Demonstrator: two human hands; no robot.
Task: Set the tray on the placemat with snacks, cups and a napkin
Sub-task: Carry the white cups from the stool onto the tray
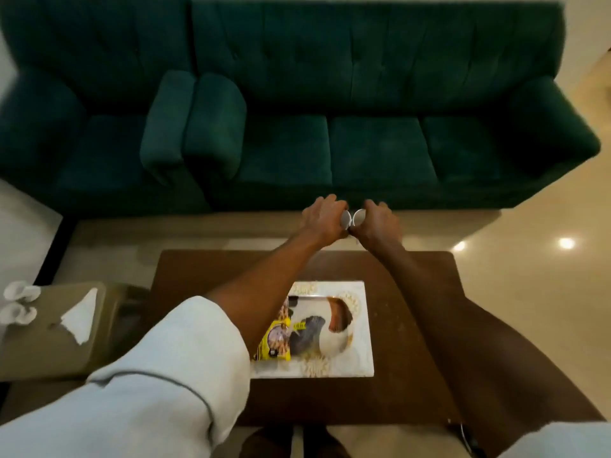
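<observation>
Both my arms reach out over the far edge of the brown table (413, 325). My left hand (322, 219) is closed around a white cup (346, 219), and my right hand (378, 223) is closed around a second white cup (358, 217); the two cups touch between my hands. Below, a white patterned placemat (362, 328) lies on the table with a reflective tray (310, 300) on it. A yellow snack packet (276, 340) and a dark packet (305, 332) lie on the tray. My left forearm hides the tray's left part.
A low olive side table (46, 345) at the left carries a folded white napkin (79, 317) and two white cups (18, 300). A dark green sofa (330, 110) stands behind the table. Glossy cream floor (529, 292) lies to the right.
</observation>
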